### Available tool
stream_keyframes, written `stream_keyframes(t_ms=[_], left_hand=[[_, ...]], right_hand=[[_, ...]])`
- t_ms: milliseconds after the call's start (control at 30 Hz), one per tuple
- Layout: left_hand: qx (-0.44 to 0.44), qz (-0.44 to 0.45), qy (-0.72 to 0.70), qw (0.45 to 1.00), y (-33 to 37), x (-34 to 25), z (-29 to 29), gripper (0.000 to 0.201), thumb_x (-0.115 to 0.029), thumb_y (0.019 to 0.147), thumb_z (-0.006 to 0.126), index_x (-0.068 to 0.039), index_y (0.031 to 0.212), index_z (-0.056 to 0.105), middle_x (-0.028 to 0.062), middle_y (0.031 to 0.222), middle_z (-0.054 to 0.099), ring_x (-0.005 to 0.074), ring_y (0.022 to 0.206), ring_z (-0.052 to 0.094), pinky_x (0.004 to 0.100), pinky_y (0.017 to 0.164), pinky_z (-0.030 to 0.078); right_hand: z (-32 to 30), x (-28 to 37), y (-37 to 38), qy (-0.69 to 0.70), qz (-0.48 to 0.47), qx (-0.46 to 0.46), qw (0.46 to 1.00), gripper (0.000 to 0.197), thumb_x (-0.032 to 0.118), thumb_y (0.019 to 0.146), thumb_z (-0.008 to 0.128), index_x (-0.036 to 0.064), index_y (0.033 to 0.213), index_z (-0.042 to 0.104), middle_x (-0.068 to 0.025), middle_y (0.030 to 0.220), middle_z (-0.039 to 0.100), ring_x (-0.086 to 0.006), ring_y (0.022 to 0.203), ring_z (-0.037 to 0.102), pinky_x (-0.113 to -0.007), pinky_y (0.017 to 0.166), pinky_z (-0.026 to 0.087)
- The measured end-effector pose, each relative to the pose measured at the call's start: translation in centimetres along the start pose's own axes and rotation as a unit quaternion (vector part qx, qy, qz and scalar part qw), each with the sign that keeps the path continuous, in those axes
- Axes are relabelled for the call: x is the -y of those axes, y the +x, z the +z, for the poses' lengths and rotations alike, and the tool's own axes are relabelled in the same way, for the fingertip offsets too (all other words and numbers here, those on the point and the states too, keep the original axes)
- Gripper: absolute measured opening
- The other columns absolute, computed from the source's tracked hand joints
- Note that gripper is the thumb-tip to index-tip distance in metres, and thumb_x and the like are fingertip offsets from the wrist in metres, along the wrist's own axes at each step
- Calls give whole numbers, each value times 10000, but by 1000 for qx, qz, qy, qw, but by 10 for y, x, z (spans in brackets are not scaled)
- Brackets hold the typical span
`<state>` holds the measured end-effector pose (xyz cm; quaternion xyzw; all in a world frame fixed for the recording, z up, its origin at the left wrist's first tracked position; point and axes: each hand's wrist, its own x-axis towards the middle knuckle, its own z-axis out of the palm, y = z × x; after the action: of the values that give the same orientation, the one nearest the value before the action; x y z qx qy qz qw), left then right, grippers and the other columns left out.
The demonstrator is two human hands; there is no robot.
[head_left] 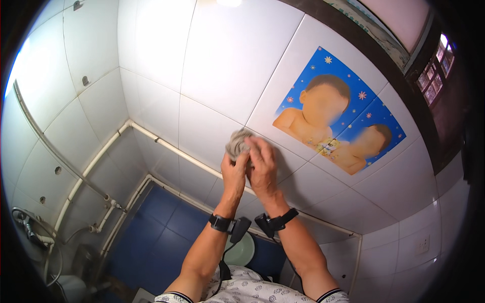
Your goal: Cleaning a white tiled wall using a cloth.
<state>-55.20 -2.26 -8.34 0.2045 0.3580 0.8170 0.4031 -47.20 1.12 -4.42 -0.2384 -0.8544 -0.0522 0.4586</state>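
A grey cloth (236,145), bunched into a crumpled wad, is held up in front of the white tiled wall (217,60). My left hand (233,174) grips it from below and left, fingers curled round it. From the right, my right hand (263,165) closes on the same cloth; its fingers are slightly blurred. The two hands touch at the cloth. Both wrists wear black straps with small black boxes and cables. Whether the cloth presses against the tiles, I cannot tell.
Cream pipes (197,165) run along the walls. A blue poster (348,108) of two babies is on the tiles at right. Below my arms, a pale green basin (243,251) stands on the blue floor (151,227). A shower head (31,235) hangs at left; a wall socket (423,244) is at right.
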Motion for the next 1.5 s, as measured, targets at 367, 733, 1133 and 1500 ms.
stream_keyframes(t_ms=[367, 733, 1133, 1500], left_hand=[[43, 28, 28, 998, 12, -31, 7, 385, -255, 987, 664, 4, 1272, 643, 75, 1111, 702, 153, 966, 654, 316, 782, 553], [-60, -51, 80, 994, -11, 57, -53, 453, -263, 947, 653, 45, 1279, 641, 105, 1121, 697, 193, 978, 643, 344, 858, 545], [-44, -84, 133, 987, -21, 94, -84, 474, -225, 915, 638, 43, 1305, 670, 138, 1175, 721, 215, 1041, 666, 348, 917, 540], [49, 60, 160, 984, -8, 16, -36, 428, -245, 959, 653, 41, 1277, 644, 105, 1158, 716, 177, 1024, 659, 329, 885, 546]], right_hand=[[-9, 10, 35, 10, -39, -48, 998, 576, -119, 799, 702, 13, 1357, 652, -178, 1322, 630, -393, 1157, 620, -477, 1017, 517], [46, -9, -74, 85, 89, 49, 991, 546, -56, 793, 766, 17, 1329, 691, -179, 1302, 640, -383, 1189, 623, -441, 1000, 541], [51, -10, -116, 95, 106, 109, 984, 573, -87, 840, 712, 13, 1400, 638, -211, 1368, 606, -414, 1251, 592, -463, 1049, 517], [21, 4, -52, 87, 92, -32, 991, 567, -102, 835, 738, 38, 1378, 659, -173, 1385, 618, -392, 1233, 624, -456, 1011, 560]])
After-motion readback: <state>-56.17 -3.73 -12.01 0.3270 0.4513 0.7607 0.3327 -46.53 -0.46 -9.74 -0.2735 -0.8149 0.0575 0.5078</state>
